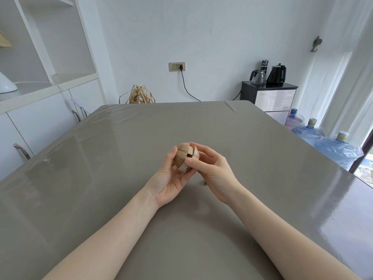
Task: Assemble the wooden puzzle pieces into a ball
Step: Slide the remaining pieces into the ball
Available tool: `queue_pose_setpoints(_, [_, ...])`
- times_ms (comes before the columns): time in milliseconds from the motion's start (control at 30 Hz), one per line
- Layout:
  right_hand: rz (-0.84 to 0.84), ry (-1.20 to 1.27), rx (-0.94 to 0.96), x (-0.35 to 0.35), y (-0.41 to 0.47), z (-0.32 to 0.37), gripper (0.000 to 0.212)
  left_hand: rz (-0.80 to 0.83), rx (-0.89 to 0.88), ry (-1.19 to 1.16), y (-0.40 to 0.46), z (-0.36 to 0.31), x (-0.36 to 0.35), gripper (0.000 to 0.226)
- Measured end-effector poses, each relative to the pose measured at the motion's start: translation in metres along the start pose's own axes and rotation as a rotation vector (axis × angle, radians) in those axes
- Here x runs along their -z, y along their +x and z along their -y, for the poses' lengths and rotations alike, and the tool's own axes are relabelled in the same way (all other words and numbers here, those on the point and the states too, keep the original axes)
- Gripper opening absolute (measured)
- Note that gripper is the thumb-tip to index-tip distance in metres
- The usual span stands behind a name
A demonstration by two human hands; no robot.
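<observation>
1. The wide grey glossy bench [121, 158] fills most of the view, its far edge running below a pale wall.
2. To the left stands a white shelf-and-cabinet unit [40, 110]; a white cable hangs from it towards the bench corner.
3. On the floor at the right lie three blue plastic water jugs [335, 148], close together beside a white curtain.
4. A small black cabinet [270, 98] stands against the far wall at the right, carrying a black kettle [277, 74] and a grey glass jug [258, 77] side by side.
5. A bundle of dry straw-coloured strips [140, 96] shows just beyond the far bench edge, near a wall socket with a black plug and cord.
6. The left hand [171, 178] is held above the middle of the bench, palm up. Its grip cradles the puzzle from below and from the left, with thumb and fingers curled round it.
7. The right hand [212, 168] meets it from the right. Its grip pinches the right side of the same puzzle, thumb in front and fingers curled over the top.
8. The light-brown wooden ball puzzle [185, 156] sits between both hands, lifted clear of the bench. It is nearly round, with dark seams between its pieces and a gap open near its middle.
</observation>
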State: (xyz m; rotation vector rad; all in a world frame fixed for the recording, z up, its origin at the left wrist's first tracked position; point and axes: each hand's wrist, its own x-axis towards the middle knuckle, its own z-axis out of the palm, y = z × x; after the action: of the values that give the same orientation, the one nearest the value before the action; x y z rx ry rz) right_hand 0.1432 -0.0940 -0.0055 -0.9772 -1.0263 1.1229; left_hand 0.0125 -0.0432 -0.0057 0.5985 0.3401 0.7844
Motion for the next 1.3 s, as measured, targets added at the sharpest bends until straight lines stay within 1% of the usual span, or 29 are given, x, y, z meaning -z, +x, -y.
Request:
queue_pose_setpoints(133, [0.032, 0.02, -0.009, 0.002, 0.0, 0.003, 0.05, 0.003, 0.007, 0.004, 0.0, -0.001, 0.001, 0.054])
queue_pose_setpoints(200, [0.056, 0.045, -0.022, 0.002, -0.001, 0.006, 0.048, 0.004, 0.011, 0.019, 0.0, -0.001, 0.0, 0.051])
queue_pose_setpoints(300, [0.085, 0.032, -0.03, 0.006, -0.001, 0.011, 0.036, 0.012, 0.019, 0.044, 0.0, 0.0, -0.001, 0.04])
queue_pose_setpoints(367, [0.104, 0.012, -0.028, 0.009, 0.0, 0.012, 0.033, 0.018, 0.027, 0.06, -0.001, -0.001, -0.002, 0.038])
queue_pose_setpoints(500, [0.128, -0.024, -0.025, 0.013, 0.001, 0.013, 0.04, 0.008, 0.062, 0.124, -0.001, -0.003, -0.002, 0.042])
queue_pose_setpoints(600, [0.139, -0.076, -0.021, 0.016, 0.003, 0.014, 0.044, 0.035, 0.111, 0.141, -0.001, -0.006, 0.001, 0.061])
queue_pose_setpoints(667, [0.15, -0.127, -0.012, 0.017, 0.003, 0.015, 0.047, 0.049, 0.134, 0.163, -0.001, -0.009, 0.004, 0.055])
queue_pose_setpoints(767, [0.182, -0.197, 0.001, 0.016, 0.001, 0.016, 0.051, 0.021, 0.18, 0.206, -0.002, -0.012, 0.005, 0.049])
queue_pose_setpoints(867, [0.22, -0.261, -0.001, 0.016, 0.0, 0.018, 0.057, -0.015, 0.243, 0.24, -0.003, -0.015, 0.003, 0.049])
queue_pose_setpoints(1000, [0.26, -0.348, -0.002, 0.015, -0.003, 0.021, 0.06, -0.041, 0.273, 0.412, -0.002, -0.019, 0.005, 0.061])
queue_pose_setpoints(1133, [0.279, -0.411, -0.014, 0.013, -0.004, 0.023, 0.062, -0.069, 0.292, 0.506, -0.001, -0.022, 0.007, 0.065])
queue_pose_setpoints(1300, [0.289, -0.39, -0.029, 0.014, -0.003, 0.019, 0.056, -0.077, 0.295, 0.611, -0.006, -0.024, 0.004, 0.055])
